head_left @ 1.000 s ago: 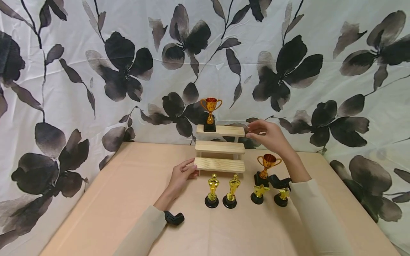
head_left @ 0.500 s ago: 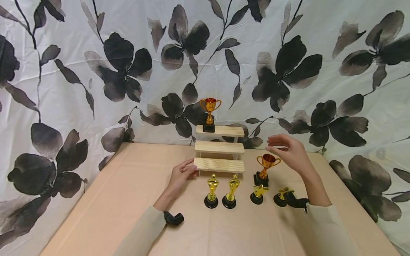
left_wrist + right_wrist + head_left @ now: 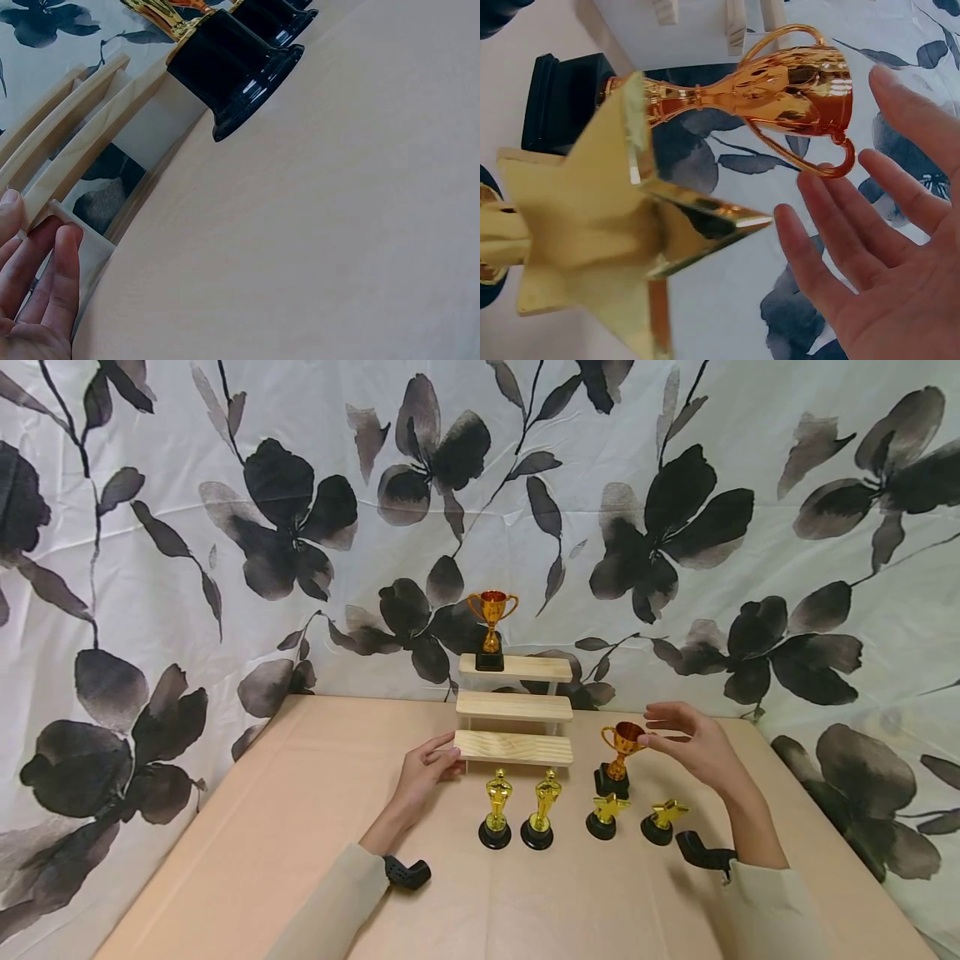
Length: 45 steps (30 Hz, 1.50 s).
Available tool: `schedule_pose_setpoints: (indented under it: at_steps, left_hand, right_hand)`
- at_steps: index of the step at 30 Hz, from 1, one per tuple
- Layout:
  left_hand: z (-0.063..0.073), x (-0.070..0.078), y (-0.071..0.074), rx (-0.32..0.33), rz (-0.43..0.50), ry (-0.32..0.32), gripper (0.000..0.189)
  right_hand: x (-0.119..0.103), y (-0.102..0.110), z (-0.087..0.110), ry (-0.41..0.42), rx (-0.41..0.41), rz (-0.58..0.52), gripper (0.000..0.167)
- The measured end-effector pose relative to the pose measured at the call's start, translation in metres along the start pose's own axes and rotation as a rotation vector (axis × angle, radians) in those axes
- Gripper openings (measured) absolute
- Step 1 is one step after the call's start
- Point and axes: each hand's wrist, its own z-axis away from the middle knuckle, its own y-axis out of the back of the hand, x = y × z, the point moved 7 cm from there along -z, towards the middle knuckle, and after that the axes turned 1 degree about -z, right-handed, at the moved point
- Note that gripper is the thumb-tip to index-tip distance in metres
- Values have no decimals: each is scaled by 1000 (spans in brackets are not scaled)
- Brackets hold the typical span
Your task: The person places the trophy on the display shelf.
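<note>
A three-tier wooden display stand (image 3: 514, 747) stands at the back of the table. My left hand (image 3: 417, 781) pinches the left end of its lowest shelf, thumb on top and fingers beneath, as the left wrist view shows. On the top tier's left side stands an orange-gold trophy cup (image 3: 492, 608) with a black base. A matching trophy cup (image 3: 625, 745) is upright on the table right of the stand. Beside its rim and right handle is my right hand (image 3: 703, 750), fingers spread and fingertips close to the handle (image 3: 840, 161) in the right wrist view.
Two gold figurine trophies (image 3: 497, 810) with round black bases stand before the stand. Two gold star trophies (image 3: 604, 816) are on the right, in front of the cup; one star (image 3: 592, 225) looms close in the right wrist view. A floral cloth (image 3: 300, 527) hangs behind the table.
My right hand has moved from beside the top tier rightward and down to the trophy cup on the table. The left hand stays on the lowest shelf.
</note>
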Motion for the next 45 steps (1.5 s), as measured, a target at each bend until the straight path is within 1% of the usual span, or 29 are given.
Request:
schedule_pose_setpoints:
  at_steps: [4, 9, 13, 19, 22, 27, 32, 36, 41, 45]
  left_hand:
    - [1, 0, 0, 3, 1, 5, 45]
    - [2, 1, 0, 4, 8, 0, 45]
    - [3, 2, 0, -6, 9, -2, 46]
    - [4, 3, 2, -8, 15, -1, 47]
    - [4, 3, 3, -6, 20, 2, 47]
    - [4, 1, 2, -19, 15, 5, 49]
    - [4, 3, 0, -23, 22, 4, 48]
    - [2, 4, 0, -21, 20, -1, 47]
    - [2, 4, -1, -14, 14, 1, 46]
    - [2, 4, 0, -9, 10, 3, 47]
  right_hand:
    - [7, -5, 3, -26, -43, -33, 58]
    - [13, -9, 5, -69, -65, -40, 64]
    - [20, -13, 7, -82, -74, -70, 63]
    - [31, -21, 8, -103, -86, -164, 63]
    - [33, -24, 8, -115, -91, -196, 64]
    - [36, -28, 10, -122, -107, -223, 60]
    - [43, -33, 9, -147, -134, -228, 60]
    - [49, -37, 8, -186, -156, -202, 62]
    - [50, -42, 5, -201, -181, -180, 61]
    - [51, -47, 3, -206, -194, -186, 59]
